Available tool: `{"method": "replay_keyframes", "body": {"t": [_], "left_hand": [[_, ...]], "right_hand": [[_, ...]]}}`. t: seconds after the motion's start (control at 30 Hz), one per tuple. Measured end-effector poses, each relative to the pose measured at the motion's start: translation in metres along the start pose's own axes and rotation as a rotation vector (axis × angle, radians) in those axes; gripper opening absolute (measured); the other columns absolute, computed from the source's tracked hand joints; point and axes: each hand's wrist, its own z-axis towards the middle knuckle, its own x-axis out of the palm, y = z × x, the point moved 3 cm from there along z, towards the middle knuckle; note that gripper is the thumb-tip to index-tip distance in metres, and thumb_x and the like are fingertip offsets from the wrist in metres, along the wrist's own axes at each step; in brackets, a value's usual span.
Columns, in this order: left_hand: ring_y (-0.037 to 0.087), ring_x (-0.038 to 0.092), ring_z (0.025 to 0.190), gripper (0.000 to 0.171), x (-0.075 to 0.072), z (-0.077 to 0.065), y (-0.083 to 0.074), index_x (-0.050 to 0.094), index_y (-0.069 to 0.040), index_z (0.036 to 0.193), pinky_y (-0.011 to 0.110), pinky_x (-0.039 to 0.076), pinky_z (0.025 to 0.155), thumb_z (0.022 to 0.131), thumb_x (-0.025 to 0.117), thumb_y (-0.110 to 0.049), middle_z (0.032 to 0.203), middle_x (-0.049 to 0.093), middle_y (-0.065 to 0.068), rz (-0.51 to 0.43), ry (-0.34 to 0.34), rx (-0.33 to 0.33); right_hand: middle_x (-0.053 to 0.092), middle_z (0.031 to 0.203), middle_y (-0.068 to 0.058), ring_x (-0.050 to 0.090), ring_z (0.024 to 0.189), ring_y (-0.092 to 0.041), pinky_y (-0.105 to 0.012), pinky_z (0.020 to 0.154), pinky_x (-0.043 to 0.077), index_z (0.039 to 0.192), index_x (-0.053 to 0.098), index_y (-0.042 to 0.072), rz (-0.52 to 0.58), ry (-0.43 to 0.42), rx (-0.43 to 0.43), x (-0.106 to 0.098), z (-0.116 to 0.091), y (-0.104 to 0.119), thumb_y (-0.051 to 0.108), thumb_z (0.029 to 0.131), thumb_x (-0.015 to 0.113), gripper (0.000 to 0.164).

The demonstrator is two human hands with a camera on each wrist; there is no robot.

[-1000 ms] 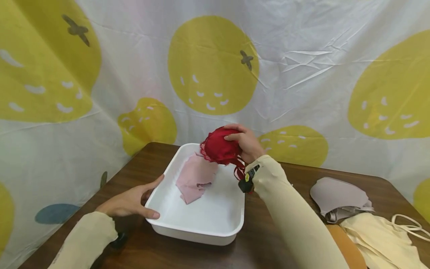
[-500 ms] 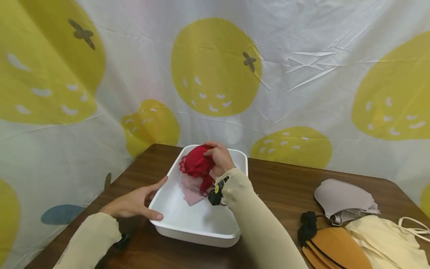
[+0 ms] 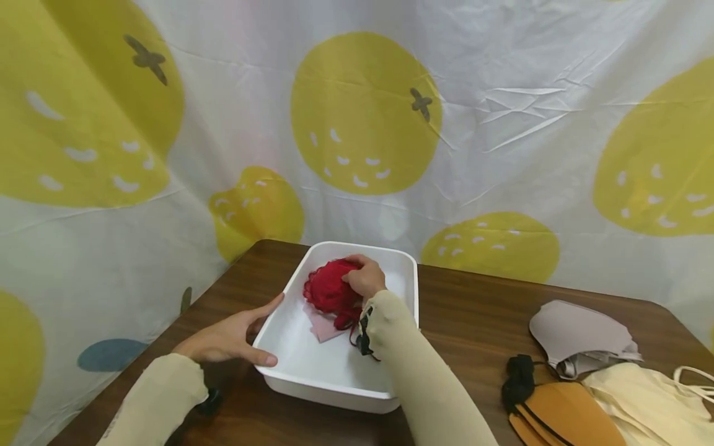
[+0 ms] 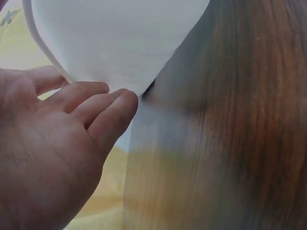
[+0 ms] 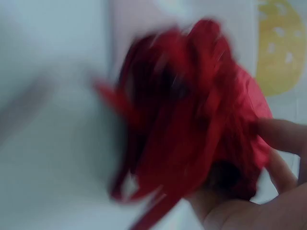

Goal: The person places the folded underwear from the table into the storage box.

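In the head view a white plastic tub [image 3: 312,370] stands on the table. My left hand [image 3: 231,337] holds its near left corner, thumb at the rim and fingers along the left side. The left wrist view shows several fingertips [image 4: 125,96] against the outer wall. Inside the tub my right hand [image 3: 368,279] grips a red lace-edged bra [image 3: 330,286] by its right side. Its straps hang down, blurred in the right wrist view, where the bra [image 5: 177,124] bunches beside the fingers. Under it lies a pink cloth garment [image 3: 322,327], mostly covered.
To the right on the brown wooden table [image 3: 463,310] lie a greyish-mauve bra [image 3: 580,334], an orange garment [image 3: 574,412] with black straps, and a cream garment [image 3: 647,396] with a loop of strap. A lemon-print curtain [image 3: 502,155] hangs behind the table.
My right hand has carried the red bra left and down into the tub, over the pink garment. My left hand has stayed at the tub's corner.
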Motion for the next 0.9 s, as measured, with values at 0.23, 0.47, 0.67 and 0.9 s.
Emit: {"method": "replay_keyframes", "body": {"t": [0.23, 0.47, 0.67, 0.9], "left_hand": [[0.038, 0.05, 0.127, 0.121, -0.002, 0.002, -0.002, 0.003, -0.006, 0.161, 0.023, 0.048, 0.095, 0.079, 0.086, -0.035, 0.161, 0.023, 0.03, 0.011, -0.004, 0.024], [0.037, 0.051, 0.127, 0.121, -0.002, 0.003, -0.001, 0.003, -0.007, 0.162, 0.029, 0.049, 0.097, 0.079, 0.086, -0.036, 0.161, 0.024, 0.03, 0.02, -0.005, 0.011], [0.037, 0.051, 0.125, 0.12, 0.0, 0.001, 0.0, 0.002, -0.008, 0.162, 0.03, 0.049, 0.097, 0.08, 0.085, -0.035, 0.161, 0.024, 0.031, 0.011, -0.007, 0.007], [0.036, 0.052, 0.126, 0.12, 0.0, 0.0, 0.0, 0.002, -0.008, 0.162, 0.028, 0.049, 0.096, 0.079, 0.085, -0.035, 0.161, 0.025, 0.031, 0.021, -0.012, 0.003]], "right_hand": [[0.066, 0.136, -0.012, 0.059, 0.126, -0.038, -0.044, 0.107, 0.047, 0.137, 0.063, 0.018, -0.479, 0.082, -0.134, -0.016, 0.0, -0.007, 0.016, 0.084, 0.063, 0.053], [0.065, 0.138, -0.011, 0.058, 0.128, -0.035, -0.042, 0.111, 0.044, 0.143, 0.058, 0.018, -0.56, 0.173, -0.145, -0.016, 0.001, -0.01, 0.018, 0.088, 0.059, 0.055], [0.063, 0.14, -0.012, 0.059, 0.12, -0.03, -0.039, 0.108, 0.046, 0.146, 0.054, 0.02, -0.626, 0.23, -0.138, -0.016, -0.001, -0.011, 0.019, 0.089, 0.06, 0.058], [0.057, 0.146, -0.013, 0.054, 0.131, -0.026, -0.038, 0.114, 0.041, 0.154, 0.043, 0.021, -0.677, 0.333, -0.125, -0.015, -0.004, -0.011, 0.02, 0.091, 0.061, 0.065]]}}
